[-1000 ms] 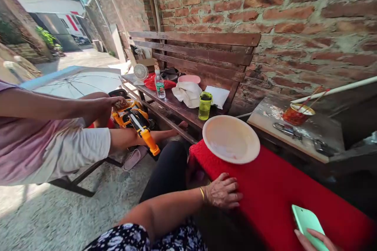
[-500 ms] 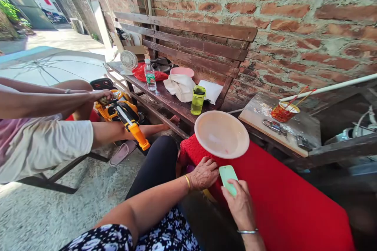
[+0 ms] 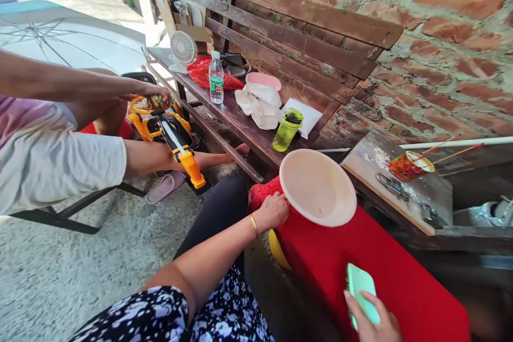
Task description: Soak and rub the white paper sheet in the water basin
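A red cloth (image 3: 404,272) covers a long surface in front of me. My left hand (image 3: 273,210) is closed on its near left edge, with the fingertips close beside the rim of a pale plastic basin (image 3: 348,214). My right hand (image 3: 374,315), partly cut off by the bottom edge, grips a mint-green scrub brush (image 3: 362,284). Short bristles seem to show along the brush's left side. It is held over the red cloth, to the right of the basin and apart from it.
A wooden bench (image 3: 256,141) carries a water bottle (image 3: 216,79), a green drinking bottle (image 3: 287,131), a white cloth (image 3: 259,106) and a small fan (image 3: 183,47). At right a board (image 3: 360,163) holds a red cup (image 3: 406,165). Another person's leg (image 3: 156,160) and a toy excavator (image 3: 186,157) are at left.
My right hand has moved right and toward me with the brush, away from my left hand. My left hand has closed on the cloth's edge. The view has shifted slightly.
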The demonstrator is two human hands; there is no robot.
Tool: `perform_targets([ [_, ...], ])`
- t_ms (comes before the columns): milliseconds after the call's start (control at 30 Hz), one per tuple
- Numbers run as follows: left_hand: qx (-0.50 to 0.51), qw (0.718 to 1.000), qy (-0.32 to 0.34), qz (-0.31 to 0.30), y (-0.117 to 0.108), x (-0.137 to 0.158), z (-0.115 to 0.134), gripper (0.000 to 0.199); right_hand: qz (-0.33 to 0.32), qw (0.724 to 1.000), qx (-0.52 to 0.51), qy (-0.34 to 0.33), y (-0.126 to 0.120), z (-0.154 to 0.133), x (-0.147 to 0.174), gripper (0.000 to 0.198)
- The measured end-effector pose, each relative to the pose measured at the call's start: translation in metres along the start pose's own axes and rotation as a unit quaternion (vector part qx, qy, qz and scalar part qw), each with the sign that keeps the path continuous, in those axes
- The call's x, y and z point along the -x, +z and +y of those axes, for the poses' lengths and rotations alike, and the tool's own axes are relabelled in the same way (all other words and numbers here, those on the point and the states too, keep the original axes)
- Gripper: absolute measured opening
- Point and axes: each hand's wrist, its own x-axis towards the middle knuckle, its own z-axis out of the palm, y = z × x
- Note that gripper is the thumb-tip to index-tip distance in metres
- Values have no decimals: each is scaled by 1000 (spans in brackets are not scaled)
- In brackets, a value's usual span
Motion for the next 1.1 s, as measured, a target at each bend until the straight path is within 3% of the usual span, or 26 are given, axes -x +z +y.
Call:
perform_targets([
  [133,16,1000,6,-11,-6,-6,-2,26,-89,981,-29,-171,58,-96,37,56],
  [233,26,999,9,-21,-10,-6,-1,27,-107,964,-18,-242,74,-117,40,56],
  [333,43,999,8,-25,-12,-3,0,28,-97,976,36,-192,53,-89,22,60],
  [433,59,998,17,-28,-11,0,-1,30,-64,989,121,-47,18,-51,-2,67],
  [533,65,997,26,-31,-10,0,-3,32,-47,995,73,56,6,-38,-19,66],
  [667,70,997,22,-38,-12,-1,-1,29,-44,997,-34,59,40,-70,-27,66],
  [767,66,996,18,-51,-15,0,1,28,-48,998,7,38,68,-103,-26,65],
  [867,54,997,21,-44,-16,2,4,29,-33,997,69,-1,71,-113,-18,63],
  [1000,46,998,15,-42,-10,1,5,29,-21,992,123,-3,37,-77,-6,60],
  [1100,45,998,18,-35,-6,1,5,29,-13,985,147,87,-7,-17,-3,54],
])
